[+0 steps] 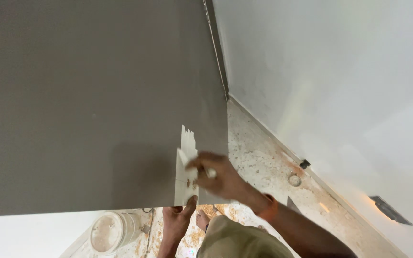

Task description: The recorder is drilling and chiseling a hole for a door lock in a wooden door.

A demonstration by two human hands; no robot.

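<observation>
R hand [218, 174] covers most of small pale tool; type unclear; L hand [178, 220] wrist cut by bottom edge; white bucket [113, 230] part-hidden behind grey panel [92, 95]; bucket contents blurred; floor debris too small to ID.

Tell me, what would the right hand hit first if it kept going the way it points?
Probably the pale patch on the grey panel: the right hand presses a small white tool against it already.

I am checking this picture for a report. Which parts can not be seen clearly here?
- Head view: the right hand covers most of the small white tool, so its shape is unclear.
- The left hand is partly behind the grey panel.
- The plastic bucket contents look blurred.
- The bottom edge cuts off both forearms.
</observation>
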